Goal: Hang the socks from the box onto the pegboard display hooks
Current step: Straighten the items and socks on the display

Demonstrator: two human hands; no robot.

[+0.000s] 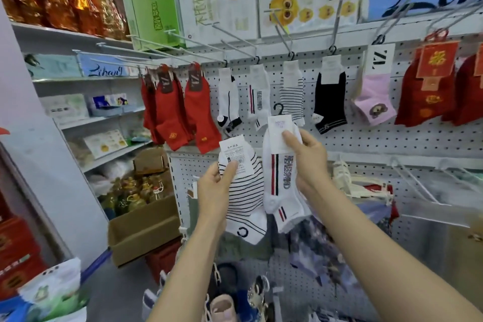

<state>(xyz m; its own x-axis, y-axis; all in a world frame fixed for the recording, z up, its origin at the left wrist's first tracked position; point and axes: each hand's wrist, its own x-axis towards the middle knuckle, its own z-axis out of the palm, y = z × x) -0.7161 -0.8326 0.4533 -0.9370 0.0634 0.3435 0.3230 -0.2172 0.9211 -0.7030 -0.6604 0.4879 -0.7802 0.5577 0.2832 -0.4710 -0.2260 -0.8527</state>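
My left hand [217, 185] pinches a white sock pair with thin black stripes [245, 196] by its paper label. Beside it, my right hand [305, 157] grips a white sock pair with a red stripe and lettering [281, 185]; its small black hanger hook [279, 108] sticks up above the label. Both pairs hang in front of the white pegboard [366, 138]. Along the board's top row, hooks [287, 42] carry red, white, striped, black and pink socks. The box is not in view.
Long wire hooks [183, 47] jut out toward me from the top rail. Shelves of packaged goods [86, 115] and an open cardboard box of bottles [141, 225] stand at left. More hooks [415, 180] and hanging goods fill the lower board.
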